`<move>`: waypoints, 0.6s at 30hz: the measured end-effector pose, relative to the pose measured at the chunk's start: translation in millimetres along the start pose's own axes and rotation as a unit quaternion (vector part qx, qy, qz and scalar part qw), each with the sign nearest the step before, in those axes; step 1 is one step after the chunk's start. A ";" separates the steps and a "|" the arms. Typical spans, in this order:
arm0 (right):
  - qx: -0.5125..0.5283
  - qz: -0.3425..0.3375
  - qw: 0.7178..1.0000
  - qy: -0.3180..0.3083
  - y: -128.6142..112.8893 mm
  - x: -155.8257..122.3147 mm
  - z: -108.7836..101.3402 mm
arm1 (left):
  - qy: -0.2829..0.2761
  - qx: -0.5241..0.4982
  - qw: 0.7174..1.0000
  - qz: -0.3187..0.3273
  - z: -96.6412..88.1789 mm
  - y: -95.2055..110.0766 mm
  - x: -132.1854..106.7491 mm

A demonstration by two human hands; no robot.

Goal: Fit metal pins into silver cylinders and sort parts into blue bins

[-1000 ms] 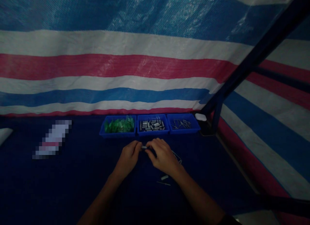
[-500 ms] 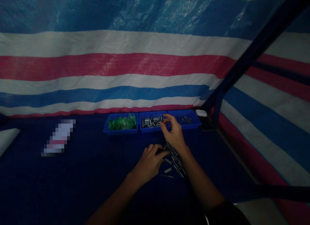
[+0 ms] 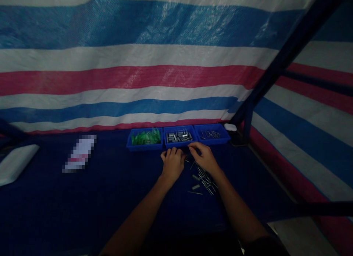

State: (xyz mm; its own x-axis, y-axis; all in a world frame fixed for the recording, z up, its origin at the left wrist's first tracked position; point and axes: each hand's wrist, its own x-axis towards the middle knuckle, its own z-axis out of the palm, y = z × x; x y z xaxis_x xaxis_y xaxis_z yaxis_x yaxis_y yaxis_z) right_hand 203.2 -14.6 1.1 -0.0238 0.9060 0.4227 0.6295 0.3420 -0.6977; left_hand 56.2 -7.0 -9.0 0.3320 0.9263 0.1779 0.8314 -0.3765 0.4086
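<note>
My left hand [image 3: 173, 163] is closed over the table just in front of the middle blue tray [image 3: 178, 144], its fingers curled. Whatever it pinches is too small to make out. Beside it, my right hand [image 3: 206, 158] has thumb and fingertips together near that tray's front right corner; what they grip, if anything, cannot be told. Under my right wrist lies a loose pile of thin metal rods [image 3: 205, 179]. Short grey metal cylinders [image 3: 196, 187] and a single thin rod [image 3: 195, 193] lie left of the pile. More short metal cylinders [image 3: 179, 136] fill the middle tray.
The left blue tray [image 3: 145, 148] holds green plastic pieces [image 3: 146, 137]; the right tray [image 3: 216, 141] holds thin metal pieces [image 3: 211, 134]. A white case [image 3: 230, 127] and dark phone-like slab [image 3: 239, 140] sit right. Leftward are a blurred-out sheet [image 3: 80, 153] and white object [image 3: 18, 164].
My right hand has drawn back from over the middle tray toward the table. My left hand has moved forward, away from the loose pieces, up to the tray's front. The view has shifted slightly.
</note>
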 end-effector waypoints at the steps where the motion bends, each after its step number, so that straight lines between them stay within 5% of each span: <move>1: -0.006 -0.005 1.000 -0.009 -0.4 -0.7 0.3 | -0.006 -0.020 1.000 0.002 -2.6 -4.8 0.2; 12: -0.070 -0.103 0.984 -0.128 -24.8 -1.7 0.5 | -0.002 -0.244 0.969 -0.047 -16.8 -17.1 2.8; 15: -0.109 -0.110 0.986 -0.059 -24.0 13.7 -2.7 | -0.038 -0.247 0.968 -0.032 -22.8 -23.5 1.8; 18: -0.169 -0.093 0.979 0.065 -11.7 35.5 -12.7 | -0.117 -0.150 0.980 0.051 -31.9 -37.7 -3.3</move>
State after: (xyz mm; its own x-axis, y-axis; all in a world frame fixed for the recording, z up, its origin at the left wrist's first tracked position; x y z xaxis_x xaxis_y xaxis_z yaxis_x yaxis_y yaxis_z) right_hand 204.9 10.4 31.6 -0.0776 0.7893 0.6091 0.8455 0.3758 -0.3793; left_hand 9.6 3.7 3.5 0.5291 0.8479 0.0348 0.6322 -0.4212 0.6503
